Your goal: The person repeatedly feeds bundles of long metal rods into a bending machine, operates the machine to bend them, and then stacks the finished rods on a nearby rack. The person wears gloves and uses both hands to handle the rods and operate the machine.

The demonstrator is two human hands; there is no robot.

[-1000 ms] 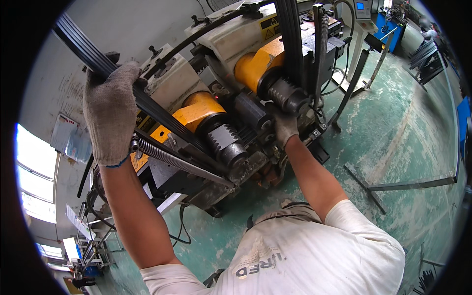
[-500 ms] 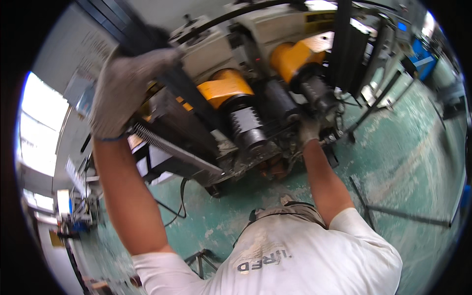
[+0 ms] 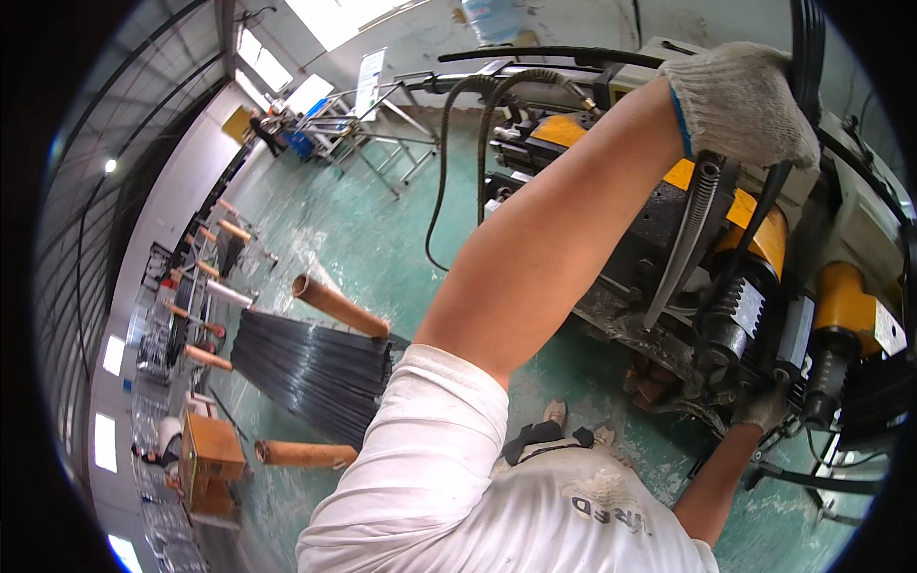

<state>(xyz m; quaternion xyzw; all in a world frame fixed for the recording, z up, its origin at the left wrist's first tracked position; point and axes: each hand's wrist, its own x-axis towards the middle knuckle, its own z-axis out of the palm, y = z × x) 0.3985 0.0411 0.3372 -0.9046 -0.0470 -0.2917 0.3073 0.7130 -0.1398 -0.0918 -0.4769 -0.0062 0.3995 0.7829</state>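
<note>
My left hand, in a pale knit work glove with a blue cuff edge, is raised over the machine. It is closed around a bundle of long dark metal bars, its fingertips mostly out of sight. Lower down, my gloved right hand is at the foot of a dark block on the machine; its fingers are largely hidden. Between the hands are a yellow housing with a dark toothed cylinder and a coil spring. A second yellow housing is to the right.
Black hoses loop beside the machine. Behind my left arm, a stack of long dark bars lies between upright brown tubes. Farther back are a metal frame table, a brown cabinet and a person beside it.
My view has swung left, so the machine now appears farther right and the workshop behind shows. My left hand still grips the dark bars; my right hand stays low at the machine.
</note>
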